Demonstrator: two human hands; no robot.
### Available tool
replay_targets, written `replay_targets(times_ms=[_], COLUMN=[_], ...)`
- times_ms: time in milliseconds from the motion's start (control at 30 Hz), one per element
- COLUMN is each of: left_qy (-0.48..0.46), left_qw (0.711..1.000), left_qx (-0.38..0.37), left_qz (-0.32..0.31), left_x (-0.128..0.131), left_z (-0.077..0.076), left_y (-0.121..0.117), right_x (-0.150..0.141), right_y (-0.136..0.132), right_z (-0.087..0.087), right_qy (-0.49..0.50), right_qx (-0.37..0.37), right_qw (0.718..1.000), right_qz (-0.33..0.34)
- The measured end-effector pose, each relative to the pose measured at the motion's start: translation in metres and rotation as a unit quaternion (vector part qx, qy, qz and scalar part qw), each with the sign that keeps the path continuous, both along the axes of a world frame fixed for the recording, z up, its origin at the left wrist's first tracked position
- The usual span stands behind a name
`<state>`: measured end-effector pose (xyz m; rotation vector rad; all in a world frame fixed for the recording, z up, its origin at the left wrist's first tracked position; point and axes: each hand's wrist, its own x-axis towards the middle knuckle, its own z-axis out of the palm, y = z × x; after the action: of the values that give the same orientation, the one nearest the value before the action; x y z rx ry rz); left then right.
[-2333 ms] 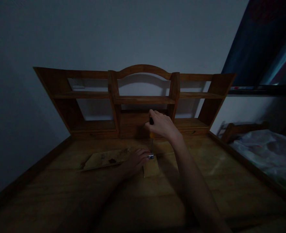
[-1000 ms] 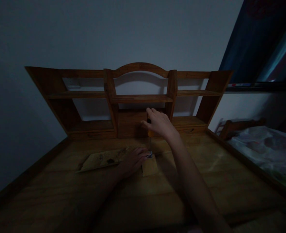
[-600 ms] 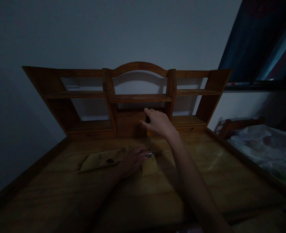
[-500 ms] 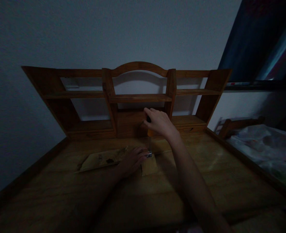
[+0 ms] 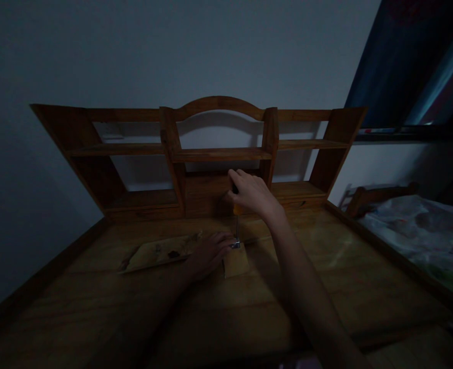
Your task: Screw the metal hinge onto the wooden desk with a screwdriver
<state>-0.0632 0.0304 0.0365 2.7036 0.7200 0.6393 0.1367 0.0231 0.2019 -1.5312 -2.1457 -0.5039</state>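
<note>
My right hand (image 5: pixel 251 193) is wrapped round the handle of a screwdriver (image 5: pixel 237 221) that stands upright, its thin shaft pointing down. The tip meets a small shiny metal fitting (image 5: pixel 236 245) on a light wooden piece (image 5: pixel 235 260) lying on the wooden desk (image 5: pixel 326 277). My left hand (image 5: pixel 209 252) rests on the desk beside that fitting, fingers curled with the fingertips touching it. A flat, stained wooden board (image 5: pixel 159 252) lies just left of the left hand. The room is dim.
A wooden hutch with shelves and an arched top (image 5: pixel 214 154) stands at the back of the desk against the wall. A raised wooden rim runs along the desk's left and right edges. A bed with pale bedding (image 5: pixel 422 230) lies to the right, below a dark window (image 5: pixel 422 66).
Both hands stay at the same spot with the screwdriver upright on the fitting. The view has shifted slightly; the right hand's grip has turned a little.
</note>
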Motion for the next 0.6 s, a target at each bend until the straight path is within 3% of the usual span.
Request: replay_targets(times_ms=[333,600], left_qy=[-0.004,-0.012], left_qw=[1.000,1.000], left_qx=[0.006,-0.014], left_qz=[-0.001,0.009], left_x=[-0.0009,-0.0005], left_z=[-0.0068,-0.0053], left_y=[0.0048,0.0032], right_x=[-0.0001,-0.0013], right_y=[-0.0002,-0.0028], right_z=[-0.0012,0.0016], right_qy=[0.017,0.030], right_qx=[-0.004,-0.020], right_qw=[1.000,0.999], right_qz=[-0.012,0.019])
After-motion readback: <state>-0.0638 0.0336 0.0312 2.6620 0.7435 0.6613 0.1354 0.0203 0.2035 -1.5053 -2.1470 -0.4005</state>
